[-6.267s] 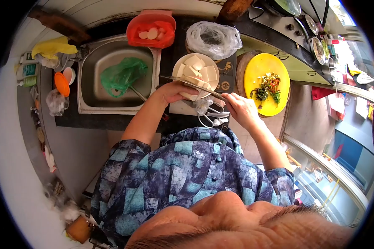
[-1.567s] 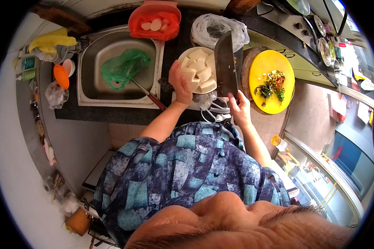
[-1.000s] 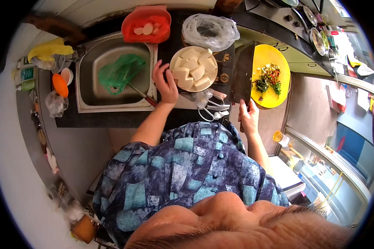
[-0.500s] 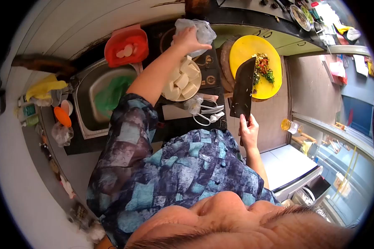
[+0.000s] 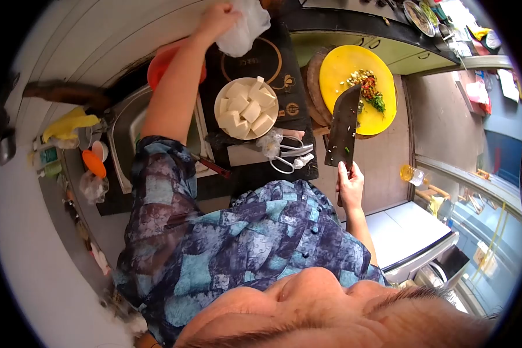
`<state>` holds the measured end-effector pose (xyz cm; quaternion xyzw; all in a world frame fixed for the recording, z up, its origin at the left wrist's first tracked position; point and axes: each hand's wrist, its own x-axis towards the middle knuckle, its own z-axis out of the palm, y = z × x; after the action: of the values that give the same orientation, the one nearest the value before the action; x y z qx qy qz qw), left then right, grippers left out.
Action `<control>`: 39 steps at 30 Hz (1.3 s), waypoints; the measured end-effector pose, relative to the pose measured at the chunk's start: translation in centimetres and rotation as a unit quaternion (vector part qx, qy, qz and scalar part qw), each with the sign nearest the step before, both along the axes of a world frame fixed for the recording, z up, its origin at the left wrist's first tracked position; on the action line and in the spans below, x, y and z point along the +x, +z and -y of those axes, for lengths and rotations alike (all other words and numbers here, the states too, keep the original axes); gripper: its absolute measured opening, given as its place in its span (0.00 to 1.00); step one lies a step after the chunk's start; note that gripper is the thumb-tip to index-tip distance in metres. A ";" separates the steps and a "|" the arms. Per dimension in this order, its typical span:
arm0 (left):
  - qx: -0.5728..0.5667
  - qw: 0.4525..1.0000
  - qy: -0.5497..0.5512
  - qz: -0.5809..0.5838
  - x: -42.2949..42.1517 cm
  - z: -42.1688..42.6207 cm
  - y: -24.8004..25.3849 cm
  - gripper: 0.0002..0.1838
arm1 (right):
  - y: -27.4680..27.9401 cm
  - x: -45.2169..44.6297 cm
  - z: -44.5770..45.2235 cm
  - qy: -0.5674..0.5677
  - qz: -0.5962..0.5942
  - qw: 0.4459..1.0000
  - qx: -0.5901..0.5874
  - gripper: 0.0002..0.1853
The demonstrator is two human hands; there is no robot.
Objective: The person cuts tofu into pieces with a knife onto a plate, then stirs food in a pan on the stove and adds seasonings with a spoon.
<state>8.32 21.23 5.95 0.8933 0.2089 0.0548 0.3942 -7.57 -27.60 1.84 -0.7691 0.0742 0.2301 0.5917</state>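
Kitchen countertop (image 5: 217, 187): left hand (image 5: 217, 22) grips limp, likely light plastic bag (image 5: 243, 32); right hand (image 5: 351, 185) holds stiff, probably heavy cleaver (image 5: 343, 126) by its handle.

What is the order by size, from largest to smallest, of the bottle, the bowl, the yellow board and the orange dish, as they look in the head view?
1. Yellow board
2. Bowl
3. Orange dish and bottle: they look too alike to rank.
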 end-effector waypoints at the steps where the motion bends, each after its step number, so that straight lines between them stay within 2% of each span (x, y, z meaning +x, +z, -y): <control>1: -0.070 0.997 0.010 -0.035 -1.0 -1.0 2.0 0.23 | -0.1 0.3 -0.1 0.009 0.003 1.000 0.004 0.08; 2: -0.139 0.988 0.020 -0.068 -2.3 -1.9 3.5 0.27 | -0.1 0.5 -0.2 0.018 0.006 1.000 0.009 0.08; 5: -0.214 0.976 0.001 0.028 -7.7 -2.5 6.3 0.22 | -0.4 1.0 -0.7 0.045 0.014 0.999 0.020 0.08; 8: -0.107 0.991 0.028 0.078 -13.6 -4.4 5.0 0.22 | -1.8 1.1 -0.5 0.078 0.025 0.996 0.027 0.08; 11: -0.135 0.985 0.071 0.083 -18.8 -3.2 5.4 0.20 | -3.4 1.3 -0.3 0.108 0.034 0.993 0.030 0.08; 14: -0.081 0.982 0.140 0.095 -23.1 -3.0 3.3 0.20 | -4.6 2.1 0.8 0.130 0.040 0.990 0.035 0.07; 19: -0.060 0.961 0.265 0.053 -32.9 -2.0 1.7 0.19 | -5.7 1.9 2.1 0.179 0.026 0.982 0.052 0.07; 22: -0.086 0.935 0.344 -0.003 -36.6 -1.4 1.5 0.17 | -6.3 1.8 2.3 0.190 0.024 0.980 0.053 0.07; 25: -0.115 0.925 0.363 0.001 -39.3 -1.7 0.9 0.15 | -6.0 1.3 2.4 0.188 0.017 0.981 0.047 0.07; 29: -0.042 0.939 0.341 -0.005 -39.6 -3.5 -0.7 0.13 | -5.9 0.5 3.1 0.171 0.040 0.984 0.017 0.07; 32: -0.034 0.951 0.306 -0.038 -36.6 -3.8 0.5 0.10 | -5.2 -0.2 3.2 0.126 0.036 0.991 0.006 0.07; 35: -0.051 0.937 0.340 0.062 -34.5 -5.6 -0.4 0.13 | -5.8 -1.1 3.3 0.087 0.055 0.995 -0.005 0.09; 38: 0.091 0.945 0.304 0.083 -34.0 -8.7 -2.0 0.16 | -5.1 -2.8 1.8 0.032 0.050 0.998 -0.011 0.09; 39: 0.027 0.952 0.293 0.081 -33.8 -9.1 -1.9 0.16 | -4.8 -3.7 1.7 0.011 0.042 0.999 -0.007 0.09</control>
<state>-25.52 30.30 4.02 0.7956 0.4276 0.2459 0.3516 -11.28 -29.25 -2.92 -0.7832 0.0426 0.2039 0.5859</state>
